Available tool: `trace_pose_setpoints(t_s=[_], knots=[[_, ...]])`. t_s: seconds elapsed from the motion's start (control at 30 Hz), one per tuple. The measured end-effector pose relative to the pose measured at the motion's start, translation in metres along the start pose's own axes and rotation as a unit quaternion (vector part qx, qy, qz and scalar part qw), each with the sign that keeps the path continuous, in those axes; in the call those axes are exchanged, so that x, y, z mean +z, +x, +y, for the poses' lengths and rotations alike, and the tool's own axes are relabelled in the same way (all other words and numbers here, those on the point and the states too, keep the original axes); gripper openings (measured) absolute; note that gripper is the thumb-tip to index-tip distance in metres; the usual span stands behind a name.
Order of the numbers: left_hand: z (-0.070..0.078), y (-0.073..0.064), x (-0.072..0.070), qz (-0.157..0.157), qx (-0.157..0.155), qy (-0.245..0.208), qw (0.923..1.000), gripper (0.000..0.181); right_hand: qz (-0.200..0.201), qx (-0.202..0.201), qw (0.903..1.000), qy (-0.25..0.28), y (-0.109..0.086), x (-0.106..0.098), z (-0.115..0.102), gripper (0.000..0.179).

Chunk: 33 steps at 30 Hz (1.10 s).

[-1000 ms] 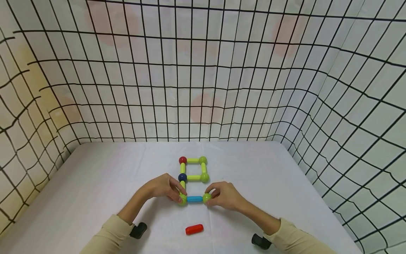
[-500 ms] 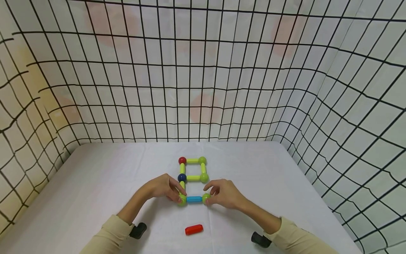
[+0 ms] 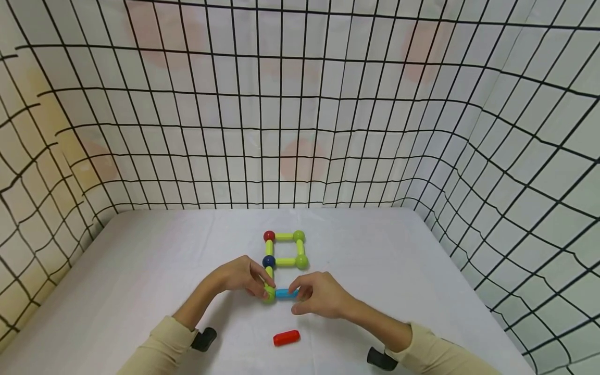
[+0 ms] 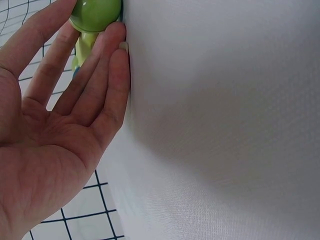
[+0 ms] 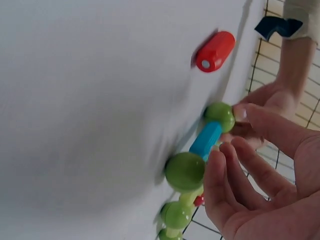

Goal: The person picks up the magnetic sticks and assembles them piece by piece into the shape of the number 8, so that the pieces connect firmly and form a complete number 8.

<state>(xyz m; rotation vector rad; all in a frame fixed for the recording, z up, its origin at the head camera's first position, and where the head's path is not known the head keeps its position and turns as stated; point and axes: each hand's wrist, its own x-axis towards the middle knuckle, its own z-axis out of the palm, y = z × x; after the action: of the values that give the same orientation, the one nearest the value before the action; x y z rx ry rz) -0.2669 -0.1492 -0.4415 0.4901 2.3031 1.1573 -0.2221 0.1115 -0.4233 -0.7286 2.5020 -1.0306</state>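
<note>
A figure of balls and magnetic rods lies on the white cloth. A red ball (image 3: 269,236), a dark blue ball (image 3: 269,261) and green balls joined by yellow-green rods form its square. My left hand (image 3: 241,276) grips the green ball (image 3: 269,295) at the near left corner. A light blue rod (image 3: 285,294) runs right from that ball to another green ball (image 5: 184,172), which the right hand hides in the head view. My right hand (image 3: 323,295) hovers around this end, thumb and forefinger spread, nothing pinched between them.
One loose red rod (image 3: 286,338), with a metal dot on its end in the right wrist view, lies nearer me than the figure. Black netting (image 3: 304,130) over pale walls encloses the table's back and sides. A black wrist device (image 3: 203,339) sits below the left sleeve.
My right hand has let go of the green ball at the right end and shifted left over the blue rod, its thumb dropping lower. The left hand keeps its hold.
</note>
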Motion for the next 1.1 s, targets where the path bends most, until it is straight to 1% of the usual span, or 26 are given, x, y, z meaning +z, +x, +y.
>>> trace_pose_setpoints(t_s=[0.3,0.43,0.5,0.6,0.7,0.83,0.93,1.1], knots=[[0.001,-0.001,0.001,0.003,0.000,-0.006,1.0000,0.019,-0.081,-0.015,0.9966,0.009,0.001,0.012,-0.004,0.028],[-0.001,0.000,0.000,0.003,-0.001,-0.009,1.0000,0.018,-0.109,-0.030,0.9936,-0.002,0.002,0.016,-0.004,0.028],[-0.001,0.000,0.000,0.002,0.000,-0.010,1.0000,0.018,-0.120,-0.043,0.9918,-0.011,0.003,0.018,-0.003,0.029],[-0.001,0.000,0.000,0.002,0.000,-0.009,1.0000,0.018,-0.132,-0.067,0.9886,-0.026,0.003,0.020,-0.004,0.030],[0.000,0.000,0.000,0.003,-0.001,-0.009,1.0000,0.018,-0.141,-0.078,0.9864,-0.032,0.002,0.022,-0.005,0.030],[0.001,0.000,0.000,0.001,0.000,-0.009,1.0000,0.018,-0.150,-0.071,0.9856,-0.032,0.001,0.024,-0.006,0.030],[0.001,0.000,0.000,0.000,0.000,-0.009,1.0000,0.018,-0.156,-0.068,0.9845,-0.042,0.000,0.025,-0.006,0.030],[0.001,-0.001,0.000,0.002,-0.002,-0.008,1.0000,0.018,-0.162,-0.077,0.9821,-0.057,0.001,0.027,-0.004,0.030]])
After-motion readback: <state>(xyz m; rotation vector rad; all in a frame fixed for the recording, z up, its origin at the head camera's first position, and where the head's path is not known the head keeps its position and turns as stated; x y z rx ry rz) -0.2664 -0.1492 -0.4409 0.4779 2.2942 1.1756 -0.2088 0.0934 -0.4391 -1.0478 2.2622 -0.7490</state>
